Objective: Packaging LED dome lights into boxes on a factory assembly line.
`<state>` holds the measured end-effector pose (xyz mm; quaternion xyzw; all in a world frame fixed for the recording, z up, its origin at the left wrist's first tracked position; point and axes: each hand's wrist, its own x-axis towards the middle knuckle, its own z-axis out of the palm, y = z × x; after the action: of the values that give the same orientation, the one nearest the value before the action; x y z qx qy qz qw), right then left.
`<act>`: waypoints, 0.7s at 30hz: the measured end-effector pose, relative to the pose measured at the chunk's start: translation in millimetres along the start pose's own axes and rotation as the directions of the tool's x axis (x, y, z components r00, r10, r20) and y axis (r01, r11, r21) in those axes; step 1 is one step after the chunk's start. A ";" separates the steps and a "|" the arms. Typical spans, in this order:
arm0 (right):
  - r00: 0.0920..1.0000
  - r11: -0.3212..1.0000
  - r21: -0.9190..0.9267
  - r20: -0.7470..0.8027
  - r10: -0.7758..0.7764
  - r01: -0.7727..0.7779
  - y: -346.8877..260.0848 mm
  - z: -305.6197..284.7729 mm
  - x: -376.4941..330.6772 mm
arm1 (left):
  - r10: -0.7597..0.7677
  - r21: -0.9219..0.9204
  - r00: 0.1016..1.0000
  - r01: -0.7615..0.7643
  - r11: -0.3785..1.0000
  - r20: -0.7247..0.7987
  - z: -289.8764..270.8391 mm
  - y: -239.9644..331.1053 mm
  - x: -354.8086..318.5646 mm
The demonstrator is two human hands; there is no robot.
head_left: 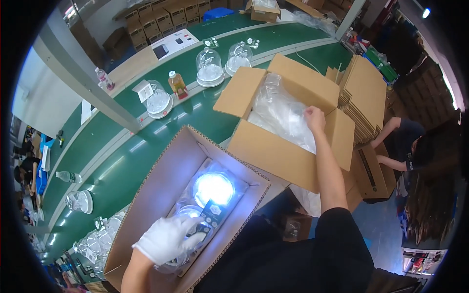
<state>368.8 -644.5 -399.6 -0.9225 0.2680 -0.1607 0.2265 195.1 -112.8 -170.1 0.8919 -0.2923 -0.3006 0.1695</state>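
My left hand (168,239), in a white glove, reaches into a deep cardboard box (168,161) in front of me. Its fingers curl over a clear dome lamp (168,267), partly hidden beneath the glove. Beside the fingertips are dark printed cards (213,211). Farther up in the same box a lit round lamp (214,189) glows bright white. My bare right hand (315,118) is over a second, open carton (273,154) to the right, its fingers pinched on the clear plastic bags (283,110) that fill it.
Several clear domes on white bases (210,73) stand along the green conveyor (141,151), near a drink bottle (178,84). More wrapped domes (97,244) cluster at lower left. Flattened cartons (364,95) lean at right, where another person (398,141) handles a box (371,173). A post (85,78) rises at left.
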 end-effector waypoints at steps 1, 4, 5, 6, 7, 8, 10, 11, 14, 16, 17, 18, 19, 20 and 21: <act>0.999 0.997 0.062 -0.007 -0.035 0.035 -7.1 -20.7 4.4 | 0.005 -0.008 1.000 -0.005 1.000 -0.021 1.8 -2.4 -7.5; 0.994 0.960 0.269 0.057 -0.097 0.078 -15.3 -62.4 2.9 | 0.003 -0.032 1.000 -0.004 0.999 -0.024 -5.1 -0.8 -18.8; 0.982 0.880 0.476 0.159 -0.105 0.017 -20.6 -72.8 -3.8 | 0.022 -0.058 1.000 -0.023 0.998 -0.018 -4.6 -0.3 -21.7; 0.956 0.755 0.652 0.260 -0.138 -0.068 -22.2 -78.8 -8.5 | 0.025 -0.060 0.999 -0.027 0.998 -0.019 -7.2 3.3 -21.1; 0.956 0.757 0.650 0.258 -0.139 -0.066 -24.0 -85.4 -11.8 | 0.044 -0.076 0.999 -0.041 0.996 0.032 -10.9 10.0 -20.0; 0.962 0.692 0.721 0.214 -0.171 -0.038 -24.1 -89.7 -15.4 | 0.059 -0.092 0.995 -0.051 0.994 0.084 -13.2 16.5 -19.2; 0.965 0.541 0.841 0.134 -0.227 0.010 -26.2 -99.8 -19.4 | 0.081 -0.121 0.993 -0.070 0.990 0.088 -15.4 23.9 -18.0; 0.965 0.539 0.842 0.131 -0.226 0.012 -27.4 -100.8 -21.2 | 0.098 -0.117 0.992 -0.088 0.989 0.085 -16.4 25.8 -18.3; 0.986 0.424 0.901 0.141 -0.088 -0.090 -30.7 -98.2 -27.7 | 0.146 -0.059 0.987 -0.142 0.988 0.066 -19.3 26.1 -19.3; 0.974 0.499 0.845 0.227 -0.015 -0.189 -11.7 -83.7 -25.0 | 0.188 -0.005 0.981 -0.188 0.982 0.050 -20.0 27.8 -17.3; 0.964 0.479 0.846 0.264 0.003 -0.233 -12.7 -77.6 -27.8 | 0.194 -0.005 0.980 -0.194 0.981 0.052 -19.9 27.9 -16.5; 0.953 0.458 0.845 0.301 0.021 -0.277 -14.0 -70.8 -31.1 | 0.200 -0.006 0.978 -0.200 0.980 0.054 -19.9 27.8 -16.0; 0.952 0.463 0.834 0.295 0.087 -0.301 -15.7 -64.0 -33.6 | 0.202 0.000 0.978 -0.203 0.979 0.053 -19.3 27.2 -16.4; 0.953 0.462 0.835 0.290 0.091 -0.298 -16.2 -58.9 -34.3 | 0.205 0.004 0.977 -0.206 0.979 0.061 -17.5 26.6 -16.8; 0.923 0.221 0.899 0.352 0.153 -0.379 -16.1 -54.9 -33.7 | 0.209 0.008 0.976 -0.210 0.978 0.068 -15.8 27.0 -17.7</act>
<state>325.5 -631.5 -350.9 -0.5488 0.2484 -0.1599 0.7820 182.3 -120.6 -137.4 0.8469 -0.3923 -0.3085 0.1836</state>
